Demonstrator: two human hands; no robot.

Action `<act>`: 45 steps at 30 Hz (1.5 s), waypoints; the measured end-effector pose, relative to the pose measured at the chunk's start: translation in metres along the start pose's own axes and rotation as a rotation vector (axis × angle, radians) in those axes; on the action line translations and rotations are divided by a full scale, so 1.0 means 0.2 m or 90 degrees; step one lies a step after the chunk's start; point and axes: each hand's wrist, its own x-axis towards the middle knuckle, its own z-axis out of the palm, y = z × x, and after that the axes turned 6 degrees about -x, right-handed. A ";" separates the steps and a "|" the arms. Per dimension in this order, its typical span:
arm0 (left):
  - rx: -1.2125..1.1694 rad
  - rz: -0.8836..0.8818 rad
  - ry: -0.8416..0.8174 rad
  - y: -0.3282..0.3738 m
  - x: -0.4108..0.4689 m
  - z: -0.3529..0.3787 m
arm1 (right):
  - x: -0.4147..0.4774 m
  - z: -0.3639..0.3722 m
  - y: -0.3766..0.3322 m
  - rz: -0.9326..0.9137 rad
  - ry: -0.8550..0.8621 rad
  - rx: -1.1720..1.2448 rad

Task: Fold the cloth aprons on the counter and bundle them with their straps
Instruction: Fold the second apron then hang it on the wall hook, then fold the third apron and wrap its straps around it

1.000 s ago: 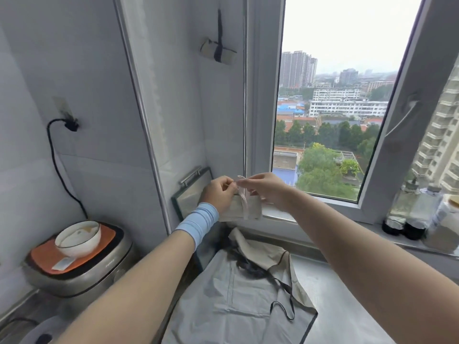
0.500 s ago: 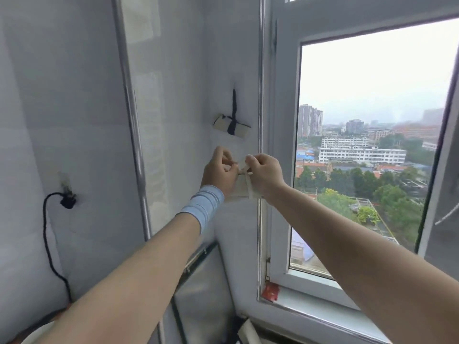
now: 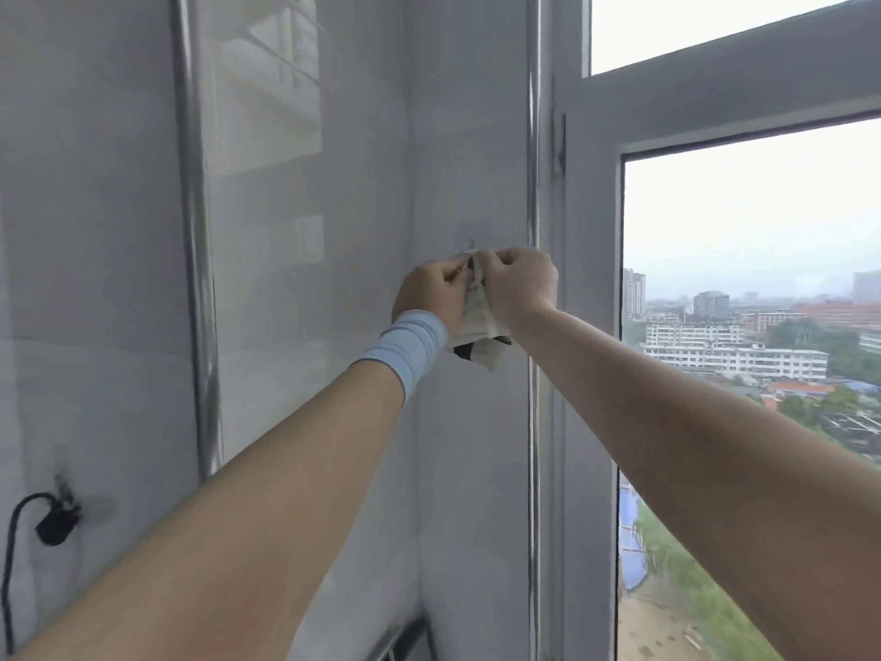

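Apron (image 3: pixel 478 329): one pale, compact folded bundle, held up high in the wall corner, just beside the window frame (image 3: pixel 579 326). It is off the bench, which is out of view.

Progress (judgement): the folding of this piece looks done, since the cloth is down to a small packet. A dark strap (image 3: pixel 465 351) shows at its lower edge, so the wrap seems to be on. You cannot tell from here whether it is tied off. What is left appears to be securing the top end. Any other aprons are out of view, so do not count them either way.

Grip: your left hand (image 3: pixel 431 293) and right hand (image 3: pixel 522 286) meet at the top of the bundle. The fingers of both are curled in and pinch the cloth between them. The exact finger placement is hidden by the knuckles. A light blue wristband (image 3: pixel 411 346) sits on your left wrist.

Room, largest first:
- A grey tiled wall (image 3: pixel 95 231) fills the left and centre.
- The window on the right shows overcast sky and city blocks.
- A vertical metal rail (image 3: pixel 195 231) runs down the wall.
- A black plug (image 3: pixel 56 521) with its cable sits low on the left.
- A tiny dark hook (image 3: pixel 472 242) sits just above your hands, too small to be sure of.
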 end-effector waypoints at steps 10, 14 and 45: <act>-0.015 -0.073 -0.051 -0.11 0.29 0.05 | 0.26 0.18 0.03 0.022 0.034 -0.066; -0.025 -0.068 -0.048 -0.18 0.22 0.04 | 0.22 0.19 0.05 0.039 0.000 -0.098; 0.107 0.120 -0.081 -0.35 -0.15 -0.03 | -0.17 0.03 0.23 -0.053 -0.157 -0.209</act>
